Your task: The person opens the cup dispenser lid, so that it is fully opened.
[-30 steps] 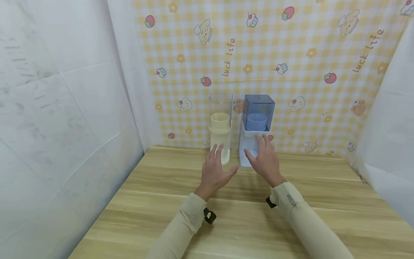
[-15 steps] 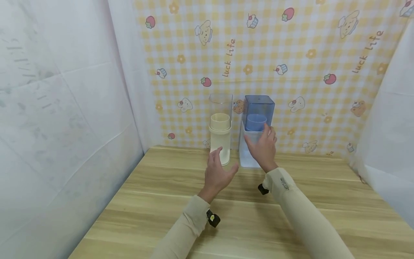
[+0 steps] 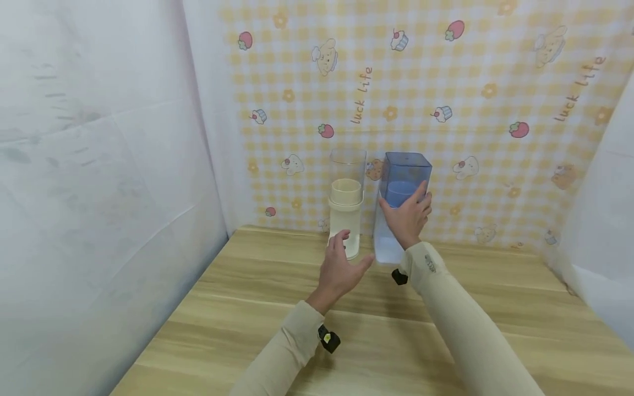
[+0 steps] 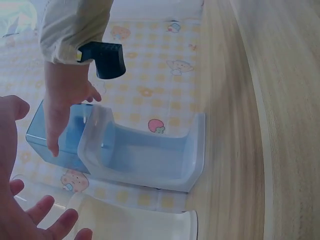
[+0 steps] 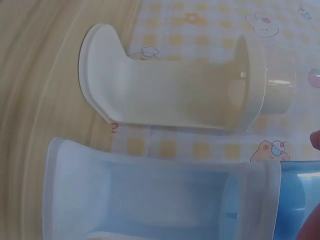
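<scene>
Near the back of the table stand two upright dispensers with open-fronted lower bodies. The cream dispenser [image 3: 345,217] has a clear top and an inner ring. To its right, the pale blue dispenser [image 3: 388,242] carries a translucent blue square top [image 3: 406,160]. My right hand [image 3: 408,217] spans the front of that top, thumb by its left edge and fingers by its right; a gap shows beside the thumb in the right wrist view. In front of the cream dispenser's lower body my left hand [image 3: 342,269] hovers, fingers loosely bent, thumb spread, holding nothing.
A wood-grain table [image 3: 277,275] carries both dispensers. Directly behind them hangs a yellow checked cloth [image 3: 297,121] with cartoon prints, and a white sheet [image 3: 134,165] hangs along the left side. Small black devices sit on both wrists.
My right hand has risen from the blue dispenser's lower body to its translucent top. The left hand has shifted slightly lower. The head view has tilted a little; both dispensers stay in place.
</scene>
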Available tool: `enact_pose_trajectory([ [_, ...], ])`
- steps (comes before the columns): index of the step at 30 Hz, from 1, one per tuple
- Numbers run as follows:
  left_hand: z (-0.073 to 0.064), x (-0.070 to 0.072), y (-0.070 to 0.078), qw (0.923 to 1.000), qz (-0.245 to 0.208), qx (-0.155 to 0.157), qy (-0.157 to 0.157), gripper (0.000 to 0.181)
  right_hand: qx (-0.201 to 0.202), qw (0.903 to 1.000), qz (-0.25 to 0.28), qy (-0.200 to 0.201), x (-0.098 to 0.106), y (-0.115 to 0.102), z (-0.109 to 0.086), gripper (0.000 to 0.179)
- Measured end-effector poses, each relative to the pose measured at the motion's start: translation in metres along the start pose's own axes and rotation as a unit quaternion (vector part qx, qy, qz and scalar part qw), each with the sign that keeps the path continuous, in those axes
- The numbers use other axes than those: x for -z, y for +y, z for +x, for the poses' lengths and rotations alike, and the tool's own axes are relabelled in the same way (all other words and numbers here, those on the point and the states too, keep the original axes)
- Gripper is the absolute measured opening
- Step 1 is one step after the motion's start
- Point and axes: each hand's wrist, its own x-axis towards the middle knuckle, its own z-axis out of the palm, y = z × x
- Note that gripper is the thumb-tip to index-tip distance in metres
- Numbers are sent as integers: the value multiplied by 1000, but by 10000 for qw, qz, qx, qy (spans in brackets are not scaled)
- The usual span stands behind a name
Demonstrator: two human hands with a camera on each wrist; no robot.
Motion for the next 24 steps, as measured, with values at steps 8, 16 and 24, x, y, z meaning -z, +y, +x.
enact_pose_trajectory([
  [8, -2, 7, 1, 9999, 32, 128, -79, 78, -219, 9995, -176, 115, -2, -1, 12, 125],
  [16, -5, 13, -7, 9998, 29, 167, -66, 77, -198, 9991, -259, 286, -12, 4, 15, 125],
  [24, -6, 15, -11, 9997, 11, 232, -70, 76, -30, 9989, -106, 452, -16, 14, 15, 123],
])
